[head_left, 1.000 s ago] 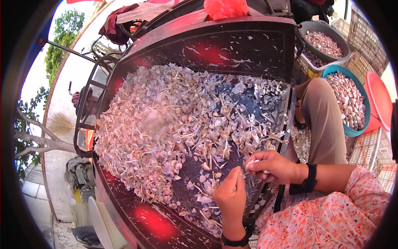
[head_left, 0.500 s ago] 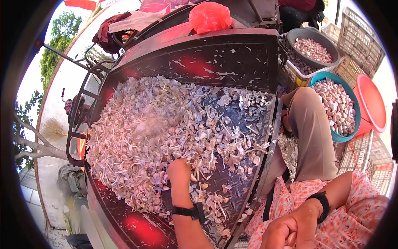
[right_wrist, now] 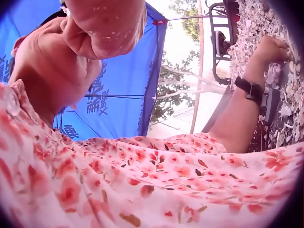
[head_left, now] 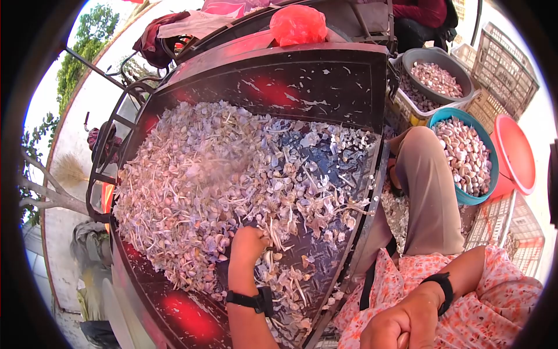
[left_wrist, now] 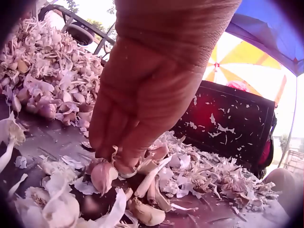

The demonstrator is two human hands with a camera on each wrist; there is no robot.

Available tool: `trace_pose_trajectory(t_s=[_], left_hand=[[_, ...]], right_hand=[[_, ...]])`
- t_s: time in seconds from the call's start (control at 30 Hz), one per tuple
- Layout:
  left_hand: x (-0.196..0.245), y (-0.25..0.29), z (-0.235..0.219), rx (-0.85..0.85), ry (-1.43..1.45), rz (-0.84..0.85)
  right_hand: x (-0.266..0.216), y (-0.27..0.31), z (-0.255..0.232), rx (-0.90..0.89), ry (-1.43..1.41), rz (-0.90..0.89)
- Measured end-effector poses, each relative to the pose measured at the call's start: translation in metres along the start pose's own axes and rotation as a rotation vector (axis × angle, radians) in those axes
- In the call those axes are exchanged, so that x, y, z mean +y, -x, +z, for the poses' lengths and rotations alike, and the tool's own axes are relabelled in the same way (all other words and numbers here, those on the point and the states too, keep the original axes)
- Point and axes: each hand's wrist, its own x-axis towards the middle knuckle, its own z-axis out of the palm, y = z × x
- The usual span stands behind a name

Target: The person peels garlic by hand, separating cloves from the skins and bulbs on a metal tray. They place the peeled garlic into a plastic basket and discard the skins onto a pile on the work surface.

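My left hand (head_left: 247,244) reaches down into the heap of garlic skins and stalks (head_left: 192,174) in the dark cargo bed. Its bunched fingertips pinch at a pinkish garlic clove (left_wrist: 103,177), among dry stalks and papery skins, in the left wrist view. Close to my lap, my right hand (head_left: 401,326) is curled round garlic, and a bit of a clove (head_left: 403,339) shows between its fingers. In the right wrist view that hand (right_wrist: 107,23) is at the top, its grip hidden.
The bed's dark side wall (head_left: 314,87) stands at the back. Beyond my knee (head_left: 427,154) are a teal basin (head_left: 497,168) of garlic cloves, a grey tub (head_left: 410,58) of cloves and a red basin (head_left: 516,151). Plastic crates (head_left: 505,67) stand at the far right.
The hands were together over the bed's near edge; they parted, the left going out to the heap, the right drawing back to the lap. Lately the left has shifted slightly among the skins.
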Motion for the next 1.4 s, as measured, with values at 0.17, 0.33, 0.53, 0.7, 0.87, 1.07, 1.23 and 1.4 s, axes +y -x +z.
trace_pose_trajectory(t_s=[0.17, 0.33, 0.53, 0.7, 0.87, 1.07, 1.23, 1.4], left_hand=[[0.017, 0.013, 0.001, 0.073, -0.035, -0.008], [0.027, 0.045, -0.015, 0.225, 0.938, -0.197], [0.117, 0.128, -0.056, 0.462, 1.566, 0.617], [0.171, 0.159, -0.076, 0.213, 1.688, 1.398], [0.174, 0.172, -0.073, 0.231, 1.602, 1.452], [0.183, 0.182, -0.062, 0.343, 1.730, 1.387], [0.195, 0.188, -0.066, 0.291, 1.774, 1.262], [0.200, 0.194, -0.058, 0.340, 1.836, 1.309]], right_hand=[[0.000, 0.006, 0.004, 0.056, -0.021, -0.017], [0.010, 0.032, -0.015, 0.275, 0.040, -0.011], [0.002, 0.048, -0.047, 0.522, -0.113, -0.297], [0.012, 0.080, -0.077, 0.760, -0.248, -0.408], [0.017, 0.076, -0.082, 0.739, -0.266, -0.333], [0.018, 0.076, -0.081, 0.761, -0.244, -0.284], [0.016, 0.080, -0.078, 0.773, -0.226, -0.306], [0.021, 0.083, -0.070, 0.802, -0.208, -0.270]])
